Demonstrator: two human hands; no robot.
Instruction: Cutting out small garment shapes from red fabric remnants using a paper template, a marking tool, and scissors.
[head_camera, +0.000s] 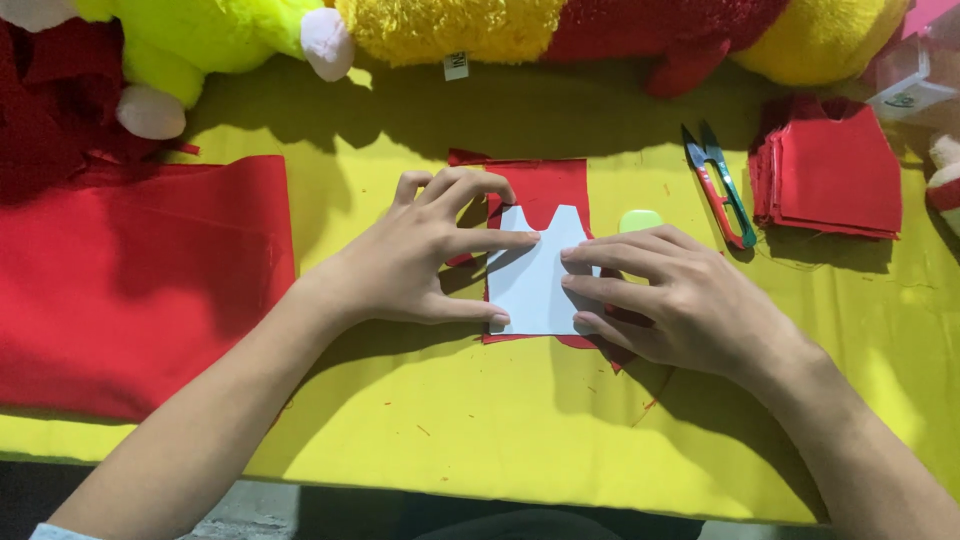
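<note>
A pale blue-white paper pattern (532, 285) with a notched top lies on a small piece of red fabric (545, 187) in the middle of the yellow table (480, 430). My left hand (420, 255) presses the pattern's left side with its fingertips spread. From the right, my right hand (675, 300) holds the pattern down with its fingertips. A pale green lump (640, 219), perhaps chalk, shows just above my right hand's fingers. Neither hand grips anything.
A large sheet of red fabric (130, 285) covers the table's left part. A stack of cut red pieces (832, 170) lies at the right, with thread snips (718, 183) beside it. Plush toys (450, 30) line the far edge. A clear box (915, 75) stands at top right.
</note>
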